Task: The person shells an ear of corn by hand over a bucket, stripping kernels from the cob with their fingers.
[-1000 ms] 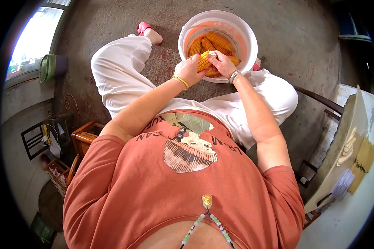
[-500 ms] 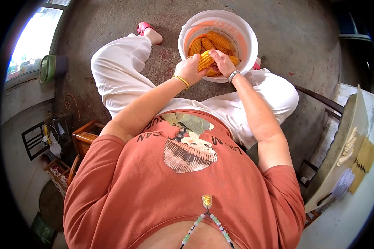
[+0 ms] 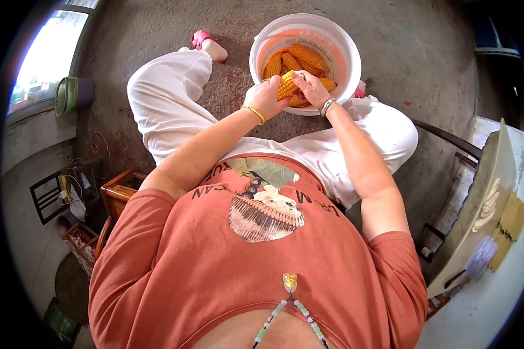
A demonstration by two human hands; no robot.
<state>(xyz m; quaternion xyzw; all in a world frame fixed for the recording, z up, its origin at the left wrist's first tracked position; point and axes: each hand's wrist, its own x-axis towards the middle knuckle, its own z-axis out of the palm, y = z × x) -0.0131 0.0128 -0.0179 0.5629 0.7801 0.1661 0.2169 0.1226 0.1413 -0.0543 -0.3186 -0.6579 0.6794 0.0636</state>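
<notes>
Between my two hands is a yellow ear of corn (image 3: pixel 286 86), tilted over the near rim of a white bucket (image 3: pixel 348 49). My left hand (image 3: pixel 265 98) is closed around its left end. The fingers of my right hand (image 3: pixel 312 91) wrap its right end, the thumb lying along the top. Beneath, inside the bucket, lie several more ears of corn (image 3: pixel 306 57). My palms and the underside of the held ear are hidden.
The bucket stands on a concrete floor (image 3: pixel 233 26) between my legs in white trousers (image 3: pixel 169 87). At the right is a table (image 3: pixel 477 244) with bundled sticks. Wooden furniture (image 3: pixel 122 189) stands at the left, and a green bin (image 3: pixel 67 96) hangs by the window.
My right thumb and fingers have shifted slightly left along the ear of corn. My left hand and the bucket stay nearly in place.
</notes>
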